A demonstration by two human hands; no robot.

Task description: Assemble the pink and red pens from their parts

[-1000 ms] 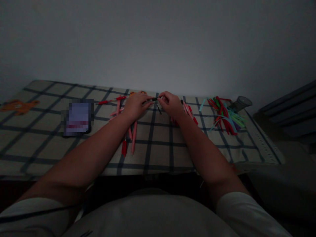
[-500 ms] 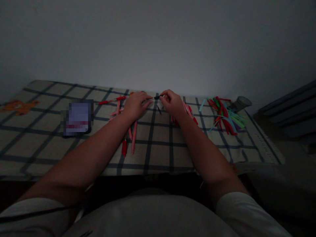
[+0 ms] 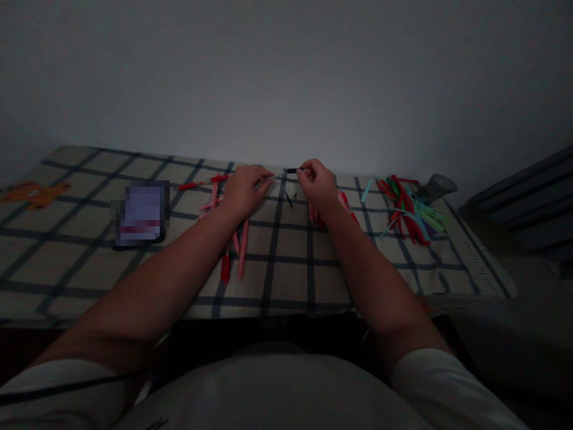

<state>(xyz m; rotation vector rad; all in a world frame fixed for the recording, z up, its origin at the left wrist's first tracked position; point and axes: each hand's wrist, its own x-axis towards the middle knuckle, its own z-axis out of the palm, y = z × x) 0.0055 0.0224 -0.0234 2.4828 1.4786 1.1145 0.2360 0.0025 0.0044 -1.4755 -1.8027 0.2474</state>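
My left hand (image 3: 244, 190) lies on the checked tablecloth (image 3: 286, 251) near the far edge, fingers pinched on one end of a thin pale piece that I cannot make out. My right hand (image 3: 317, 182) is raised slightly to its right, fingers closed on a small dark stick-like piece (image 3: 292, 171) that pokes out to the left. Several pink and red pens (image 3: 237, 248) lie under and below the left hand. More pink and red pens (image 3: 344, 203) rest beside the right wrist.
A pile of red, green and blue strips (image 3: 409, 209) lies at the right, with a small jar (image 3: 436, 186) behind it. A dark device with a blurred screen (image 3: 141, 214) sits at the left. An orange figure (image 3: 31, 192) marks the far left. A wall stands behind.
My right hand has drawn up and to the right, pulling the small dark piece away from my left hand. The left hand has stayed nearly in place.
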